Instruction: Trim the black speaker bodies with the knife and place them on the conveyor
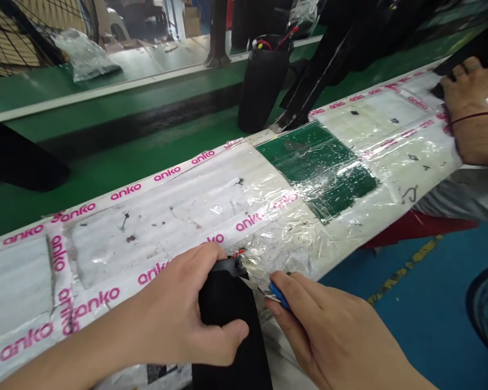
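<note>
My left hand is closed around the end of a black, flat-sided piece that runs down past the bottom edge of the view. A dark plastic part with small red bits beside it sits at the top of that piece, under my fingertips. In my right hand, a small blue-handled cutter is pinched between thumb and fingers. Its metal blade points left, close to the black piece; whether it touches cannot be seen. The cutter's rear end is hidden in my palm.
Beneath lies a long work surface covered in white sheet and printed tape, with a green patch. A black cylinder with coloured wires stands behind it. Another person's hand rests at the far right. Crumpled plastic lies at the back left.
</note>
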`<state>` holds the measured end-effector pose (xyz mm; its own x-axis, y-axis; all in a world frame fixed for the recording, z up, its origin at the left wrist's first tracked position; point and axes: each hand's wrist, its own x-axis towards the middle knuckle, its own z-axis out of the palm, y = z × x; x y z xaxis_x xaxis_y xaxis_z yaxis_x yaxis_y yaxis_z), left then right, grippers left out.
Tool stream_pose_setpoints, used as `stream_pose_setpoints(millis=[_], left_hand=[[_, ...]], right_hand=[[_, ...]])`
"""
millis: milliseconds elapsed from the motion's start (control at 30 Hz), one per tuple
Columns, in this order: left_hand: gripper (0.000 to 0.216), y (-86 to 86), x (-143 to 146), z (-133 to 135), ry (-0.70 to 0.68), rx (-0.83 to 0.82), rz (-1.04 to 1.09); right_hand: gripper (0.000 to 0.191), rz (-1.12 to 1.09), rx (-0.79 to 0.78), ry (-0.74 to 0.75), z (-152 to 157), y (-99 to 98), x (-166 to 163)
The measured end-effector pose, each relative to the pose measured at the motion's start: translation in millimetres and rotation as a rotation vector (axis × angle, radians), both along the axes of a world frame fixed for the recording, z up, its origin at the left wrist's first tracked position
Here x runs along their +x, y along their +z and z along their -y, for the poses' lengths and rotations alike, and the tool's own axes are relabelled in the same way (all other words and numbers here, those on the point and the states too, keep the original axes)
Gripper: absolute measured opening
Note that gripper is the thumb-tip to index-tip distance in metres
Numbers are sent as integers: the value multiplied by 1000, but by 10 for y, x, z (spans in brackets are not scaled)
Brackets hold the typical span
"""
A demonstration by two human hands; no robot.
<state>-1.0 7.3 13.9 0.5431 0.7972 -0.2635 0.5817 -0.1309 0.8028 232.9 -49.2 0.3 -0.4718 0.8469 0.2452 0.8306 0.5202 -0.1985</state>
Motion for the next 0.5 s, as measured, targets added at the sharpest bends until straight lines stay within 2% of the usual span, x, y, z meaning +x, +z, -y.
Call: stream_pose_setpoints(millis=[67,233,500], left_hand=[[44,-35,-4,18,0,41,17],[34,-71,7,29,4,91,49],[41,-8,53,-17,16,47,46]], right_hand=[[29,26,-6,14,-13,42,-16],[33,59,-36,3,-31,61,-45],[31,84,-34,22,-34,66,-45]])
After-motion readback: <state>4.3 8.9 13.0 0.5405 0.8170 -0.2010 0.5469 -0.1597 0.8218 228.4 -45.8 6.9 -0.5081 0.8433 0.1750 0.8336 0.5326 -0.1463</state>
